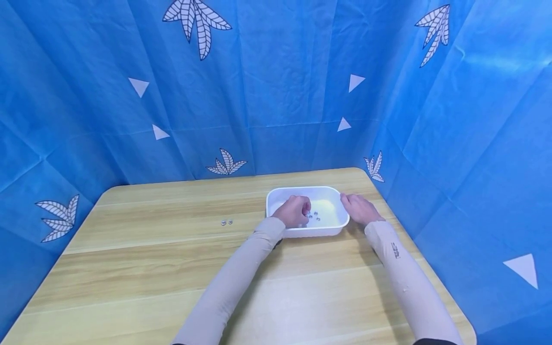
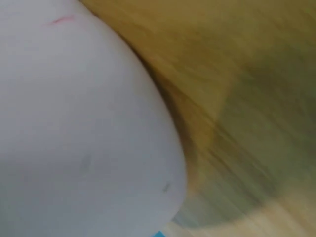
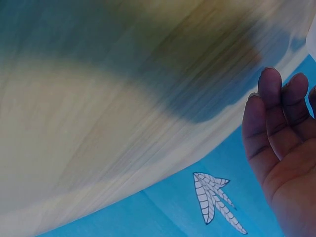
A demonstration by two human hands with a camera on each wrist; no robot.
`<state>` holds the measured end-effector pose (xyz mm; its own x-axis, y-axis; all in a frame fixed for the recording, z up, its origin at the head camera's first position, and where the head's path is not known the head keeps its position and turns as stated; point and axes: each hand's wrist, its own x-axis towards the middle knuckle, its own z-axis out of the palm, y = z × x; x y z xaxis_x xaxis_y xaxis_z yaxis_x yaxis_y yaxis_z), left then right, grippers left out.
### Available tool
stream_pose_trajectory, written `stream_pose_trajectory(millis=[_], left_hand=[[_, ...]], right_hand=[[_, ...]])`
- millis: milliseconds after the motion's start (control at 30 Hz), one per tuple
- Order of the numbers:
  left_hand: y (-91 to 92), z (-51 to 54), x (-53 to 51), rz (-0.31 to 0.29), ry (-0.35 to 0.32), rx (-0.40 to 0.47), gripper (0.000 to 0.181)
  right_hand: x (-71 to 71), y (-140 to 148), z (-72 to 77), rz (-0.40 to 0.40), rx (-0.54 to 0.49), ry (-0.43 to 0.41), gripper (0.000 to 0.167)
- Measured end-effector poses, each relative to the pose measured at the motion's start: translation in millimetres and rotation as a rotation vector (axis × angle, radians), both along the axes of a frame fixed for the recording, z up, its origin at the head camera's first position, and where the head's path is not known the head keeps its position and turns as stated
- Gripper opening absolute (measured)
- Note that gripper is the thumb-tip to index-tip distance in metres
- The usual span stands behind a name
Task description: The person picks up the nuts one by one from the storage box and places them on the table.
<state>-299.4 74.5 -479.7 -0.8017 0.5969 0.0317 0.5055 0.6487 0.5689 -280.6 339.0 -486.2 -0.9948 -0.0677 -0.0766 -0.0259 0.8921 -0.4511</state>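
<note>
A white plastic basin [image 1: 318, 232] stands on the table, with several small silvery metal pieces [image 1: 316, 213] on its floor, too small to tell their kind. My left hand [image 1: 294, 211] reaches over the near left rim into the basin, fingers curled down beside these pieces. Whether the fingertips pinch one is hidden. At the right end, my right hand [image 1: 361, 209] holds the basin's rim. Three bent fingers of that hand [image 3: 289, 143] show in the right wrist view, while its grip is out of frame. The basin's outer wall [image 2: 84, 118] fills much of the left wrist view.
Two more small silvery pieces [image 1: 226, 222] lie on the wooden table [image 1: 151, 268], left of the basin. A blue curtain [image 1: 293, 86] with white leaves and triangles hangs behind the table and along its sides. The table's right edge runs close by my right arm.
</note>
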Motion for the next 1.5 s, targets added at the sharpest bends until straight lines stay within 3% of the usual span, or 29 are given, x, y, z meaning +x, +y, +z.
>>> stream_pose_trajectory(millis=[300, 500, 767, 1267, 1500], left_hand=[[-4.0, 0.6, -1.4, -0.029, -0.054, 0.203, 0.017], [-7.5, 4.3, -0.2, -0.038, -0.052, 0.288, 0.015], [-14.9, 8.4, 0.0, -0.026, -0.141, 0.406, 0.016], [-30.6, 12.8, 3.7, -0.008, -0.178, 0.53, 0.017], [-37.5, 17.5, 5.7, -0.011, -0.198, 0.578, 0.015]], right_hand=[[1.3, 0.1, -1.1, 0.014, 0.008, 0.018, 0.081], [0.6, 0.8, 0.1, 0.011, 0.011, 0.007, 0.076], [-0.6, 0.0, 0.5, 0.007, 0.017, 0.004, 0.074], [-1.3, -0.8, -0.4, 0.008, 0.026, -0.004, 0.083], [-0.6, 0.0, 0.5, 0.002, 0.028, -0.007, 0.079]])
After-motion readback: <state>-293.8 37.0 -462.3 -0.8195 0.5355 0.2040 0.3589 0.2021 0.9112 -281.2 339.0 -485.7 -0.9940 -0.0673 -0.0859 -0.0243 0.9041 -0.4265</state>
